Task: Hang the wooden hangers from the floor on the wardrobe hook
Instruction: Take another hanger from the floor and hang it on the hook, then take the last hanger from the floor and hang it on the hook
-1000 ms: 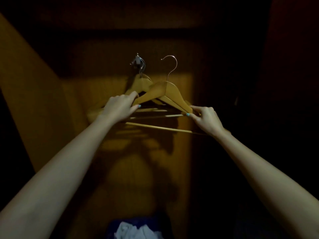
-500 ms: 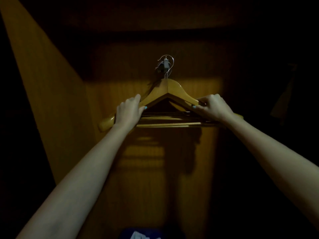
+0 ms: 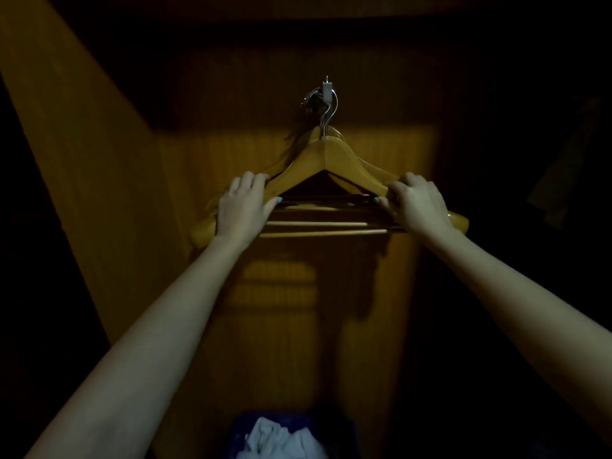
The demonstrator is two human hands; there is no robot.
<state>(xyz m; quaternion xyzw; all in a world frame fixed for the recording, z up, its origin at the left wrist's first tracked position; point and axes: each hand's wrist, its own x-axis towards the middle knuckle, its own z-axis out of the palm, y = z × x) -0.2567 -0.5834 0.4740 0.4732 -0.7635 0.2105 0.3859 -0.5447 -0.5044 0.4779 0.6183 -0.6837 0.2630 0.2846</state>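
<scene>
A metal wardrobe hook [image 3: 326,92] sticks out of the dim wooden back panel. Wooden hangers hang from it in a stack, their wire hooks looped over it. The front wooden hanger [image 3: 326,157] faces me, its crossbar [image 3: 318,231] level below. My left hand [image 3: 243,210] grips the left shoulder of the front hanger. My right hand [image 3: 419,203] grips its right shoulder. The ends of the hangers behind stick out past both hands.
The wardrobe's wooden side wall [image 3: 82,160] slants in on the left. The right side is in deep shadow. At the bottom edge stands a blue bin [image 3: 241,432] with crumpled white cloth [image 3: 281,440] in it.
The front hanger went from tilted, right of the hook, with its wire hook free, to level and centred on the wardrobe hook. Both hands moved up with it.
</scene>
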